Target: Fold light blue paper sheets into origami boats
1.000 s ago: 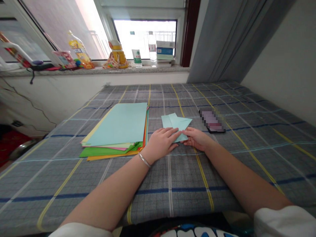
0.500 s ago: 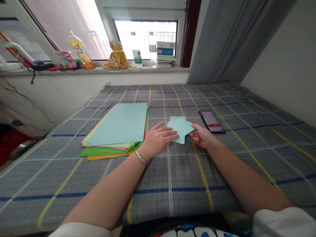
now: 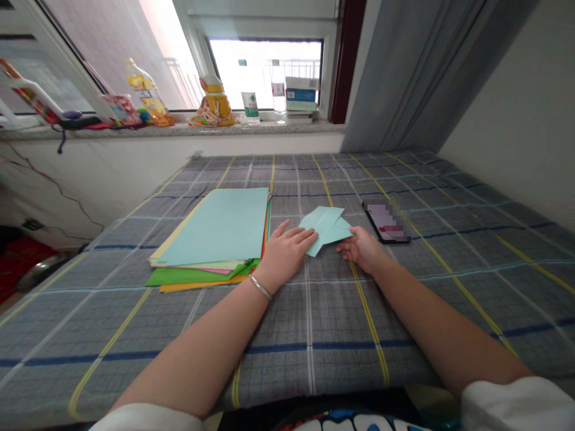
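Observation:
A folded light-blue paper [image 3: 326, 226] lies on the grey checked cloth [image 3: 314, 311]. My left hand [image 3: 285, 254], with a silver bracelet at the wrist, rests flat with its fingers stretched out, the fingertips on the paper's left edge. My right hand [image 3: 362, 249] pinches the paper's near right edge between thumb and fingers. A stack of coloured paper sheets [image 3: 211, 236], light blue on top, lies just left of my left hand.
A phone [image 3: 386, 220] lies just right of the folded paper. The windowsill [image 3: 179, 127] at the back holds bottles, a yellow jar and boxes. A grey curtain hangs at the back right beside a white wall.
The folded paper has been turned and shifted a little away from me. My left hand slid from on top of the paper to its left edge; the right hand moved with the paper.

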The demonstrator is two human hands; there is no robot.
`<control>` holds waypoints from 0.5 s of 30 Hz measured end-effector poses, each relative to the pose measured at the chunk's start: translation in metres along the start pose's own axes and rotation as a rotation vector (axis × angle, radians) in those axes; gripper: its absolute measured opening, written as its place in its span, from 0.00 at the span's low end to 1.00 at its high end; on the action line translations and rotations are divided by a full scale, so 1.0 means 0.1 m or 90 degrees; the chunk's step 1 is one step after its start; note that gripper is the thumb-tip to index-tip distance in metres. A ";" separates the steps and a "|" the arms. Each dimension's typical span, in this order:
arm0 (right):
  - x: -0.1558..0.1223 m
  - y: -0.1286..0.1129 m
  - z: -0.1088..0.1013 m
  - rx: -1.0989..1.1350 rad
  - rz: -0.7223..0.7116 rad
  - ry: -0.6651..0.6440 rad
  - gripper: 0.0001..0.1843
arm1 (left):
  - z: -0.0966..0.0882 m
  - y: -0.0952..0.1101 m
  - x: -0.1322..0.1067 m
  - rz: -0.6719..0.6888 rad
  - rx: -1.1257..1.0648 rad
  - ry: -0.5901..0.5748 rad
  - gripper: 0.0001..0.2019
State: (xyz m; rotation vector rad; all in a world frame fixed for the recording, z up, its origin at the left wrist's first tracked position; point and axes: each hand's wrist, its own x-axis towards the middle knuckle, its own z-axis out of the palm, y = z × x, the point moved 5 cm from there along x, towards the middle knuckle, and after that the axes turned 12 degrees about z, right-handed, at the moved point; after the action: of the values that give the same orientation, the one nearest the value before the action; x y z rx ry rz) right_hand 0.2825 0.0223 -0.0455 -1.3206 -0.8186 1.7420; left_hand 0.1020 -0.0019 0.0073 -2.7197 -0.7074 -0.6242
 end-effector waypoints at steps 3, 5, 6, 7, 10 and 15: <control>-0.01 -0.01 -0.04 0.039 0.015 0.022 0.15 | -0.01 -0.08 -0.04 -0.037 -0.015 0.010 0.19; 0.00 -0.03 -0.08 0.049 0.003 0.031 0.17 | -0.03 -0.13 -0.06 -0.053 -0.030 0.021 0.19; 0.00 -0.05 -0.11 0.050 -0.010 0.045 0.16 | -0.05 -0.14 -0.07 -0.056 -0.036 0.028 0.19; 0.01 -0.07 -0.15 0.047 -0.024 0.069 0.14 | -0.07 -0.16 -0.08 -0.055 -0.042 0.037 0.20; 0.03 -0.12 -0.28 -0.005 -0.070 0.155 0.24 | -0.08 -0.19 -0.09 -0.034 -0.067 0.058 0.22; 0.05 -0.19 -0.38 -0.113 -0.185 0.195 0.43 | -0.02 -0.28 -0.12 -0.028 -0.182 0.083 0.23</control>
State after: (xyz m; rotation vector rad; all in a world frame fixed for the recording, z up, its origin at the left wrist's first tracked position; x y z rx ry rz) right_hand 0.3224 0.0373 -0.0414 -1.4589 -0.9493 1.2273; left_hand 0.0776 0.0161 0.0072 -2.8913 -0.6953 -0.9710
